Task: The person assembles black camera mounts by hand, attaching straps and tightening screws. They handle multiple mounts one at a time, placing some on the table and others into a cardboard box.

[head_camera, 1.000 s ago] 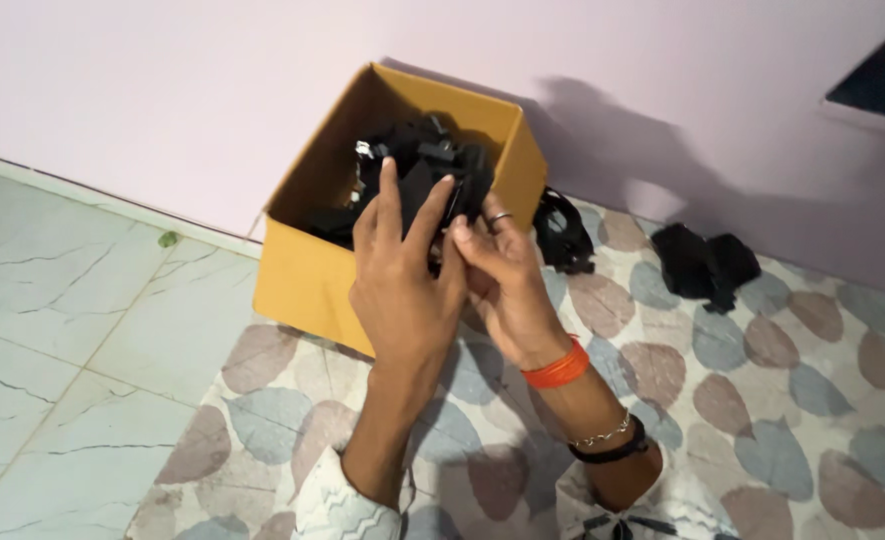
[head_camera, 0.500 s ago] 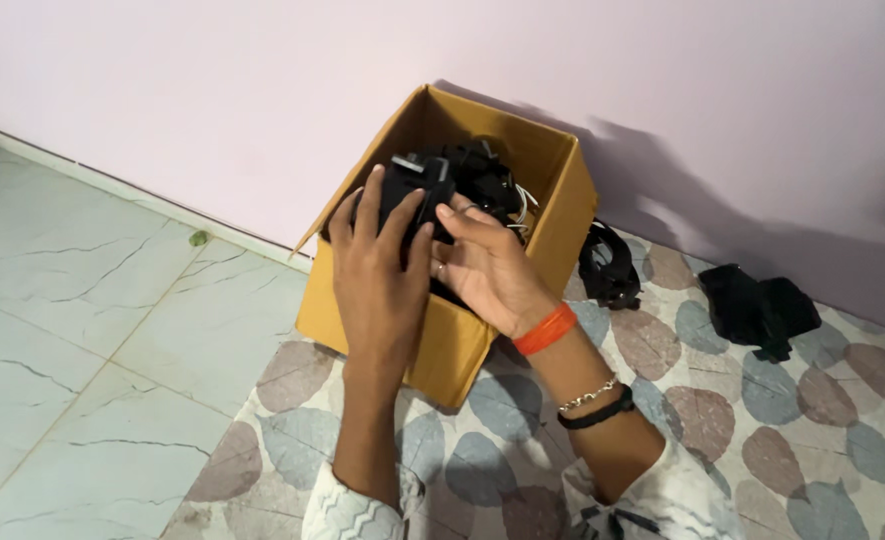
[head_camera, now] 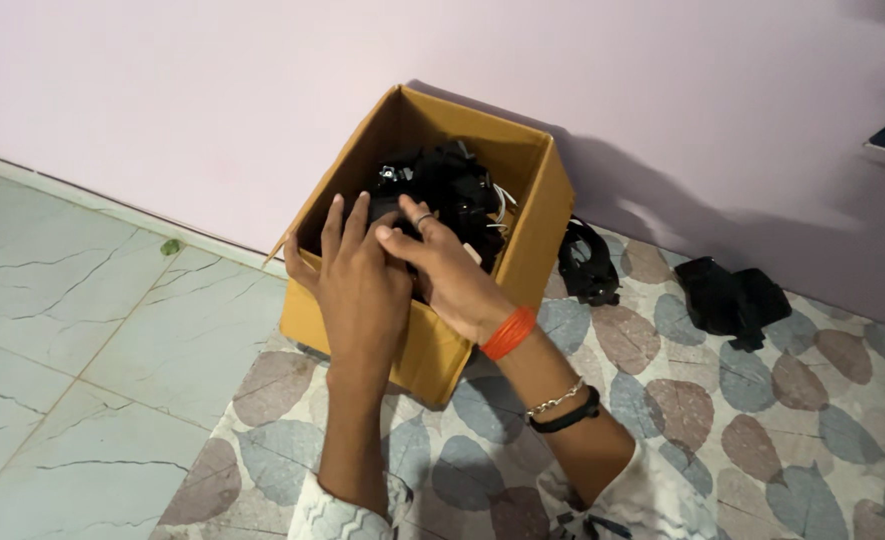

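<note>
Your left hand (head_camera: 362,285) and right hand (head_camera: 442,270) have come down since a moment ago, both now closed around the black plastic part (head_camera: 390,212) just inside the near rim of the open brown cardboard box (head_camera: 312,310). Behind it lies a heap of black parts with white wires (head_camera: 457,190). Beyond the box, two more black pieces (head_camera: 587,262) (head_camera: 730,298) sit on the leaf-patterned mat (head_camera: 782,400).

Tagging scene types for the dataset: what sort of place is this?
Probably a room in a home, with the person working at floor level. Signs: a pale marbled tile floor, a leaf-patterned mat laid against a plain pinkish wall, and an open cardboard box of black parts standing on it.
</note>
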